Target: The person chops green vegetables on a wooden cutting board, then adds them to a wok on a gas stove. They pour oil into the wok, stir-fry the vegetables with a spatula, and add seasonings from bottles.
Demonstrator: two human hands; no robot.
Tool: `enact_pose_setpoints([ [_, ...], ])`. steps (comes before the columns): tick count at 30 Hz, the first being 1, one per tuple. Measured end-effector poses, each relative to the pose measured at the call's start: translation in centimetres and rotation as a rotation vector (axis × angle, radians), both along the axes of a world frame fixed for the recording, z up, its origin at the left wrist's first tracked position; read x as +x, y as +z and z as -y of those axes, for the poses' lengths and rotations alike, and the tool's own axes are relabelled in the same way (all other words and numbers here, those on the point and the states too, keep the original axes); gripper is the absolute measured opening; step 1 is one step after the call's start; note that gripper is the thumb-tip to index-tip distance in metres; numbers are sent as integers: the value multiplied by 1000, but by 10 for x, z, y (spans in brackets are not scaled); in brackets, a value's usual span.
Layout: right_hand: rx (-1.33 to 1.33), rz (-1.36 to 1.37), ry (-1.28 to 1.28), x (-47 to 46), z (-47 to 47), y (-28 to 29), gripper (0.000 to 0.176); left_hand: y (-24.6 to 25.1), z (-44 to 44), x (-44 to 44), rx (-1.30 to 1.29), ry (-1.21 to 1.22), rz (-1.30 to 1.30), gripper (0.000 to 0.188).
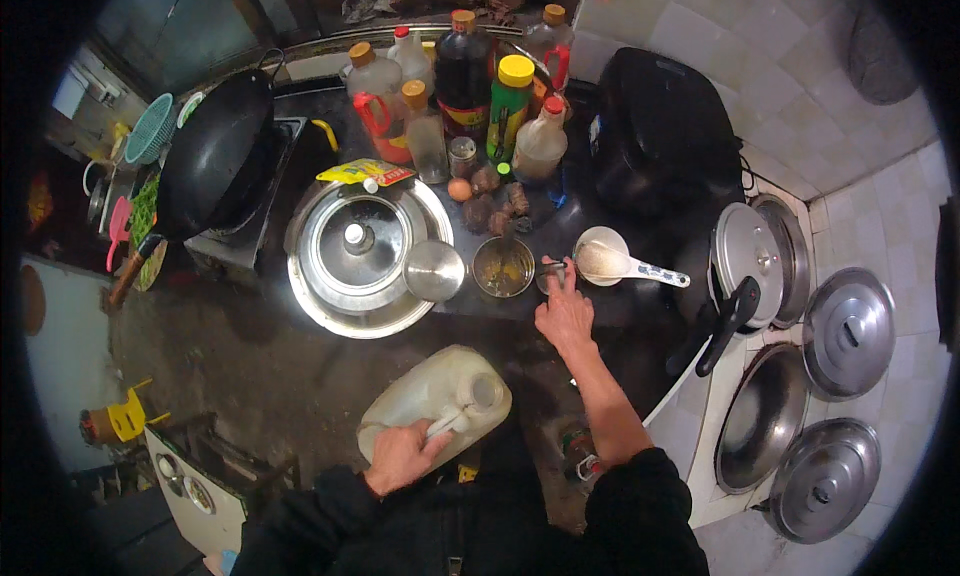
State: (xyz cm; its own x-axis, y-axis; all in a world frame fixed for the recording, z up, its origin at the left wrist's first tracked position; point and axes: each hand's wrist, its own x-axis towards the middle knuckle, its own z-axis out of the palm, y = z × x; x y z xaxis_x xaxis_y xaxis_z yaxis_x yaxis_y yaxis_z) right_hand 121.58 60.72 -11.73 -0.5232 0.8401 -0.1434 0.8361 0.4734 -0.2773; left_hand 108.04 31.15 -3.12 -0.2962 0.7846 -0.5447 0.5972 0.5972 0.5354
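My left hand [405, 452] is closed around the handle of a large translucent plastic jug [420, 388], held tilted in front of my body. The jug's round mouth faces up towards me. My right hand [568, 310] reaches to the counter's front edge, its fingertips at a small clear jar or cup [553, 277]; whether they grip it is hard to tell. Just left of that stands an open metal canister [503, 267] with some yellowish stuff inside, beside a round metal lid [433, 271]. To the right, a white ladle [604, 259] lies in a white bowl [591, 235].
A lidded steel basin [315, 306] stands at the left, near a black wok [217, 152] on the stove. Behind are several sauce bottles [466, 73], an egg [460, 190] and a black appliance [664, 126]. A pressure cooker lid [746, 257] and metal lids [847, 332] are at the right.
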Motion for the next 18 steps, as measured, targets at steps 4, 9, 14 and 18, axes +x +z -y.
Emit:
enact_pose_setpoints([
  [4,58,160,83,-1,-16,-26,64,5,-2,2,-19,-11,-46,46],
  [9,-377,-284,-86,16,25,16,57,-9,3,4,16,23,-2,45],
  [14,-683,-1238,49,33,120,10,64,-11,-7,9,14,-83,-27,45],
  [18,-482,-950,189,58,147,7,59,-13,-7,12,20,-135,-7,45],
])
